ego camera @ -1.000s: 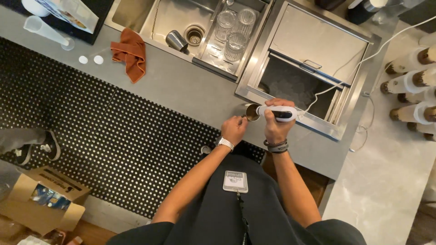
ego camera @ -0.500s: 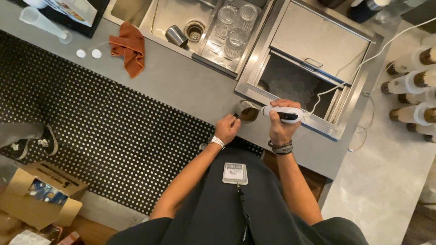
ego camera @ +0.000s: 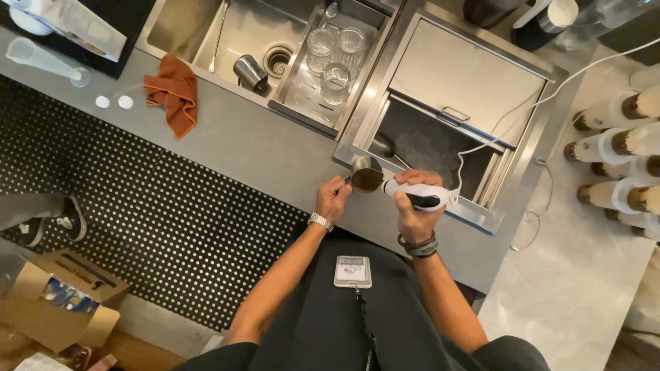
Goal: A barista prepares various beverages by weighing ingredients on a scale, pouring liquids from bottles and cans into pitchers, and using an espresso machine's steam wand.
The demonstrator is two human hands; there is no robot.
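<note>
A small metal cup (ego camera: 365, 175) with brown liquid stands on the grey steel counter (ego camera: 261, 148), at the edge of an open ice well (ego camera: 426, 148). My left hand (ego camera: 333, 199) grips the cup's handle side, a watch on its wrist. My right hand (ego camera: 416, 206) is closed around a white and black corded hand tool (ego camera: 421, 196), whose tip points into the cup. Its white cable (ego camera: 529, 113) runs off to the upper right.
A sink (ego camera: 227, 34) holds a steel tumbler (ego camera: 249, 71) and a long spoon; a rack of glasses (ego camera: 333, 58) sits beside it. An orange cloth (ego camera: 174, 93) lies on the counter. Several capped bottles (ego camera: 619, 148) line the right. A cardboard box (ego camera: 58, 299) rests on the floor.
The view has shifted slightly; both hands stay at the cup, with the tool still held to it.
</note>
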